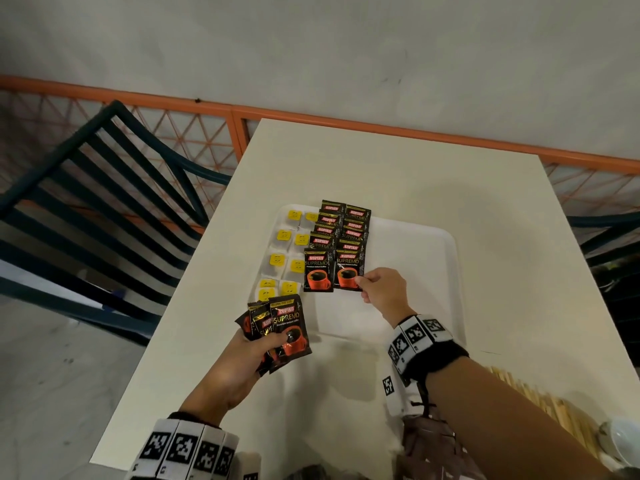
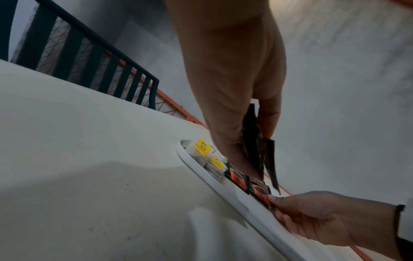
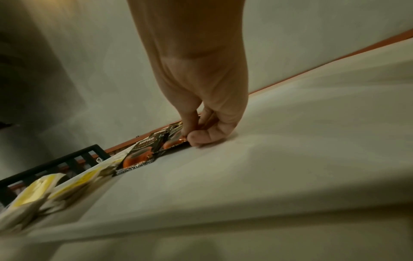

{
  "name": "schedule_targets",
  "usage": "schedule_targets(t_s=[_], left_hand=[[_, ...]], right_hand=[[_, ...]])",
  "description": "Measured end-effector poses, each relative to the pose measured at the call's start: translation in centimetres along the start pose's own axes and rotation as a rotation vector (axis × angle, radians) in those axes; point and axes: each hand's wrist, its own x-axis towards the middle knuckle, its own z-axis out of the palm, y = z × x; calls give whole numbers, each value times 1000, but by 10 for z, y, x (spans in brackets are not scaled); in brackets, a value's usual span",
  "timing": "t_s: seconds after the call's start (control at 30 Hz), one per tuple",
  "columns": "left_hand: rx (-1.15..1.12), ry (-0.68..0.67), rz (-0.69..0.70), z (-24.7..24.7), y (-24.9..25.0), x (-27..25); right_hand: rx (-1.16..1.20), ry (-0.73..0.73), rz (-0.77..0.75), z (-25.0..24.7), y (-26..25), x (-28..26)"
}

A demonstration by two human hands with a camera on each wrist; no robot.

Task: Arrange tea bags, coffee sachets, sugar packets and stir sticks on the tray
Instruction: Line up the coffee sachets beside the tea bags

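Note:
A white tray (image 1: 433, 271) lies on the pale table. Its left side holds two columns of tea bags with yellow tags (image 1: 277, 260), and beside them two overlapping columns of black coffee sachets (image 1: 337, 237). My right hand (image 1: 379, 289) pinches the lower right edge of the nearest sachet (image 1: 348, 271) in the right column, which lies flat on the tray. My left hand (image 1: 252, 351) grips a small fan of coffee sachets (image 1: 277, 327) just off the tray's near left corner. In the left wrist view those held sachets (image 2: 257, 141) hang edge-on above the tray rim (image 2: 223, 190).
Wooden stir sticks (image 1: 540, 400) lie at the table's near right, next to a white cup (image 1: 620, 441). A dark slatted chair (image 1: 104, 202) stands left of the table, another at the right edge. An orange railing (image 1: 311, 116) runs behind.

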Motion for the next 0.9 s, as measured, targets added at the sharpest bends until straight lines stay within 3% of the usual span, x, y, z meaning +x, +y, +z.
schedule_targets(t_s=[0.37, 0.43, 0.57, 0.63, 0.7, 0.9], left_hand=[[-35, -23, 12, 10, 1, 5], [-51, -36, 30, 12, 2, 6], [-66, -14, 64, 13, 3, 7], [-57, -19, 78, 12, 3, 8], [-55, -22, 82, 12, 2, 8], [-41, -54, 47, 9, 3, 5]], right_hand=[[-109, 32, -68, 2, 0, -16], [-119, -64, -88, 3, -7, -31], [-33, -543, -65, 2, -18, -65], [51, -698, -59, 1, -20, -78], [125, -729, -59, 2, -20, -83], [210, -627, -12, 9, -13, -78]])
